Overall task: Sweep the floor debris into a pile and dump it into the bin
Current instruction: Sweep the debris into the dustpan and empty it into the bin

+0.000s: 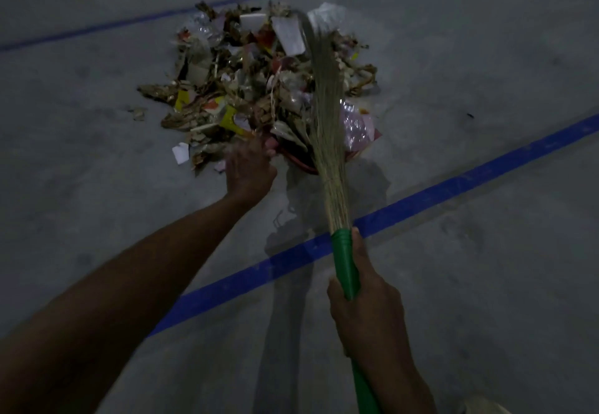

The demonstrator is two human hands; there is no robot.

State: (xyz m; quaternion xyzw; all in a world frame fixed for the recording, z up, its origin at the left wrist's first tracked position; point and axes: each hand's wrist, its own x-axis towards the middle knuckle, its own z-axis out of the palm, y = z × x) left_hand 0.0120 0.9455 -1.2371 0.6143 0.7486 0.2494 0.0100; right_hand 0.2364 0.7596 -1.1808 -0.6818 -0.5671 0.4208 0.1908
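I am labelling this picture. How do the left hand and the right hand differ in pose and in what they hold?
The right hand is closed around the broom's green handle, near the camera; the left hand reaches far forward to the edge of the debris pile. The left hand's grip is blurred, beside a red dustpan rim. Both are bare.

No lettering, brand, number or sign can be read anywhere in this dim frame. The heap of torn paper, dry leaves and plastic wrappers (pixel 259 89) at 12 o'clock includes white and yellow scraps, their faces too small and blurred to show print. The smooth green plastic broom handle (pixel 346 267) at 5 o'clock bears no visible label.
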